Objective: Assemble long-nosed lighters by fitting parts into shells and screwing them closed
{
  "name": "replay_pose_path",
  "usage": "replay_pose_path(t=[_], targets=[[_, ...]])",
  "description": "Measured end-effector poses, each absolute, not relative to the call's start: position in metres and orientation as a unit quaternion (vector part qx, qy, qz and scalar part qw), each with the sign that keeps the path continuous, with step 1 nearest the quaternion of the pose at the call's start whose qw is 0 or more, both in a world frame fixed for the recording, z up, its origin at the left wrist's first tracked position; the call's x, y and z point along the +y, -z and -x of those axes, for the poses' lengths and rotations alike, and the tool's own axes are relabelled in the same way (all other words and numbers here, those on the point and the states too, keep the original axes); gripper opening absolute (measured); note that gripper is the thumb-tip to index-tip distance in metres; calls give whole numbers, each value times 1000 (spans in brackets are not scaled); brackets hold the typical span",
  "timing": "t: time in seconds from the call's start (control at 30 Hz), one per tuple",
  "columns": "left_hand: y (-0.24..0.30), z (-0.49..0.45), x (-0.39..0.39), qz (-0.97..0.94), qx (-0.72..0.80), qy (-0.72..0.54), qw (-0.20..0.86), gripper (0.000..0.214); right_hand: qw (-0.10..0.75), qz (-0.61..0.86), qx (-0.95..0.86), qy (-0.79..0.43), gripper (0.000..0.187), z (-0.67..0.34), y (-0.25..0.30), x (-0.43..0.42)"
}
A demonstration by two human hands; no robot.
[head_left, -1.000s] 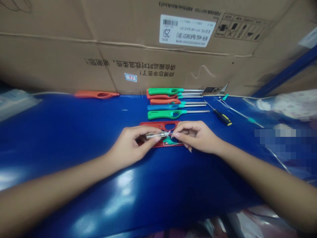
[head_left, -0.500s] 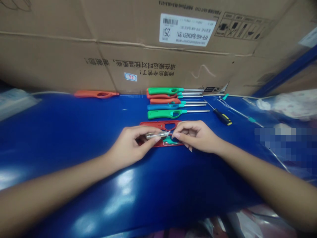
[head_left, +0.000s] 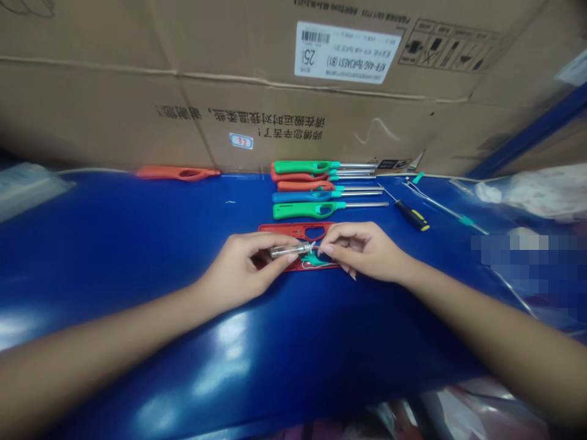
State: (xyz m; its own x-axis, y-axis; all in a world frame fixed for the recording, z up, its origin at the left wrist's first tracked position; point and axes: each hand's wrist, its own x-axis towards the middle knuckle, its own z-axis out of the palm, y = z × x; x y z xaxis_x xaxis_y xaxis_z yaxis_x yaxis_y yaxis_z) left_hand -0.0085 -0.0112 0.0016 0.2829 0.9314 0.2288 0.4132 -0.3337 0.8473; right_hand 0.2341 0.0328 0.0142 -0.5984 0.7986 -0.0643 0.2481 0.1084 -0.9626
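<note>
Between thumb and fingers, my left hand (head_left: 245,263) grips a small clear lighter fuel tank (head_left: 288,249) with a metallic valve end pointing right. My right hand (head_left: 364,247) is closed in a pinch at that valve end, on what looks like a thin reddish tube; the fingers partly cover it. Beneath the hands lies a red lighter shell half (head_left: 297,266), holding a teal trigger (head_left: 315,259) and a thin white wire. Just behind it is the other red shell half (head_left: 288,230), its inner side up.
Several assembled lighters (head_left: 305,211) lie stacked in a row behind. A black-and-yellow screwdriver (head_left: 411,215) and a metal lighter rod (head_left: 440,206) are to the right. An orange lighter body (head_left: 177,174) rests back left, before a large cardboard box (head_left: 114,116).
</note>
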Motion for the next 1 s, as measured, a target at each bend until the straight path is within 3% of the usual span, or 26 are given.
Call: replay_pose_path(t=[1.0], targets=[[-3, 7, -8, -716, 486, -363, 346, 23, 262, 361, -720, -531, 23, -230, -12, 32]])
